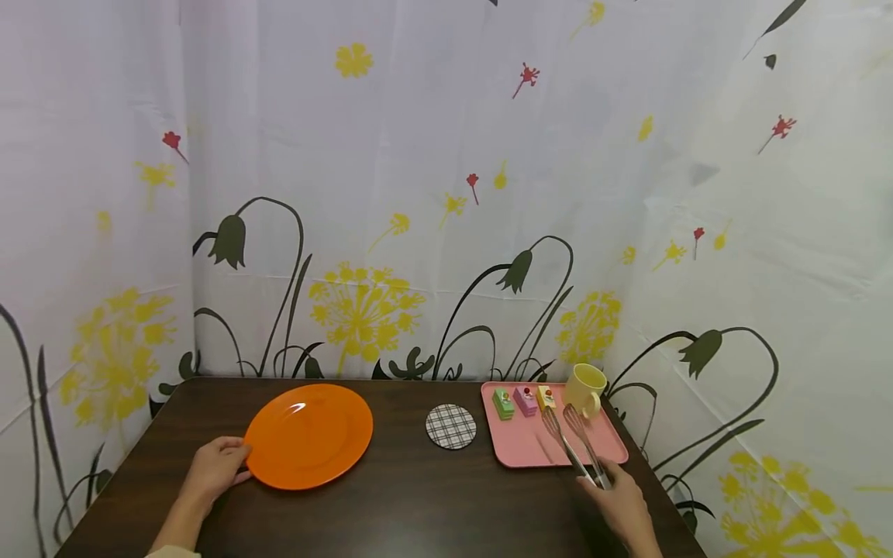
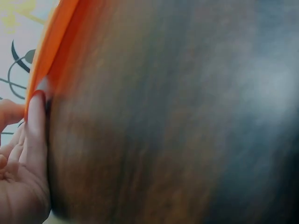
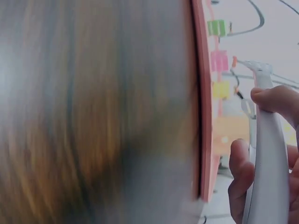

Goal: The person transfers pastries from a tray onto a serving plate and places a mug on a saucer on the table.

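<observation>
My left hand [image 1: 212,468] grips the left rim of a round orange plate [image 1: 310,434], thumb above and fingers beneath. In the left wrist view the plate's edge [image 2: 53,44] lies between the thumb and fingers. My right hand [image 1: 622,502] holds metal tongs [image 1: 576,459], their looped, whisk-like heads apart over a pink tray [image 1: 515,449]. On the tray stand toy cake pieces: green [image 1: 503,404], purple [image 1: 526,401] and yellow [image 1: 546,398]. The tong heads are close to the yellow piece, with nothing visible between them. From the right wrist, the tongs' handle [image 3: 268,154] shows between thumb and fingers.
A yellow mug [image 1: 584,387] stands at the tray's back right corner. Between plate and tray lies a round checked coaster [image 1: 451,427]. The dark wooden table [image 1: 405,508] meets a flower-patterned curtain [image 1: 432,232] at its back and sides.
</observation>
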The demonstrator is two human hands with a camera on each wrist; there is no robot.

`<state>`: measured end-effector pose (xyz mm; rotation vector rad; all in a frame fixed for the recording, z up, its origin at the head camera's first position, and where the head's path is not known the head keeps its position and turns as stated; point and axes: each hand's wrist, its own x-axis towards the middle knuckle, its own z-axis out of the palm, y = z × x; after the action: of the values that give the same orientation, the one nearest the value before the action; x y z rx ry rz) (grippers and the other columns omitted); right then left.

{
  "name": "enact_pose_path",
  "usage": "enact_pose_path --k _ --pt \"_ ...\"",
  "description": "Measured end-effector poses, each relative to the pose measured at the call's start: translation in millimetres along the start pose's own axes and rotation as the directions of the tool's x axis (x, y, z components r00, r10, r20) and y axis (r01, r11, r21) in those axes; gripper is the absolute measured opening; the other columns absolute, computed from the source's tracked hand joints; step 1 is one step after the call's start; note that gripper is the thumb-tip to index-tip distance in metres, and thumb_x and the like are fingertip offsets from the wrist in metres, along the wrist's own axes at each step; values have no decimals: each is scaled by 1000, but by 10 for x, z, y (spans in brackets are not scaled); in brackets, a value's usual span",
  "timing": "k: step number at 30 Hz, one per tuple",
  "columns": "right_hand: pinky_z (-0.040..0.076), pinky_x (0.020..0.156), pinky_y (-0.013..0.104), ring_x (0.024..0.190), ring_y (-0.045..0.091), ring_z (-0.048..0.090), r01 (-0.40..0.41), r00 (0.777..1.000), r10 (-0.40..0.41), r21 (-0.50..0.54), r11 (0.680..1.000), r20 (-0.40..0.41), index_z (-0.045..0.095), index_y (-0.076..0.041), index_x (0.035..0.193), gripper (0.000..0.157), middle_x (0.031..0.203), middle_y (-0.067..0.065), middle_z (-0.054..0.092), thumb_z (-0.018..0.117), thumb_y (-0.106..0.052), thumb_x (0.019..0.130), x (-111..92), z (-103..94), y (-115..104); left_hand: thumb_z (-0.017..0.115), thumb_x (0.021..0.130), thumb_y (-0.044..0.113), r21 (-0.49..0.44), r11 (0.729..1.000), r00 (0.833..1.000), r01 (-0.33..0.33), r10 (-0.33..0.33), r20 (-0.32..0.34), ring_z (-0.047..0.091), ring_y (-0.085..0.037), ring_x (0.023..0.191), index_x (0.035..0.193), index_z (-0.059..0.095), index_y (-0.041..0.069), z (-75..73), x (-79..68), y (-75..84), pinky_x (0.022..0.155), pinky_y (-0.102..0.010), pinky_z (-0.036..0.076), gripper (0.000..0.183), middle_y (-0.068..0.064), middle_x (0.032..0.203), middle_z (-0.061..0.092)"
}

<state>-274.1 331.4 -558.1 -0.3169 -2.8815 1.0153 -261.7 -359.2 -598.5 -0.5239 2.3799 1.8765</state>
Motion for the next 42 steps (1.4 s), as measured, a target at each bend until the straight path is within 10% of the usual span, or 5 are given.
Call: enact_pose_path --k 13,28,42 --pt "54 85 63 110 39 66 39 998 -39 0 999 47 58 -6 153 79 144 30 65 82 -52 93 48 267 -261 54 112 19 28 999 1000 20 -19 -18 72 -19 102 146 41 -18 14 -106 60 81 -31 67 52 -41 143 57" --pt "48 63 32 71 15 71 73 993 -82 110 991 81 64 -1 145 59 113 18 77 81 -32 97 104 542 -418 53 112 20 9 1000 999 -12 13 -40 71 -15 101 145 44 -17 58 -127 39 80 -31 67 50 -42 143 55" --pt "51 71 51 91 33 60 -49 991 64 -125 991 117 62 -16 152 71 145 27 63 81 -52 93 229 495 -583 53 111 17 12 999 998 -38 39 -55 72 -19 101 141 45 -17 91 -118 45 79 -33 67 47 -39 132 62"
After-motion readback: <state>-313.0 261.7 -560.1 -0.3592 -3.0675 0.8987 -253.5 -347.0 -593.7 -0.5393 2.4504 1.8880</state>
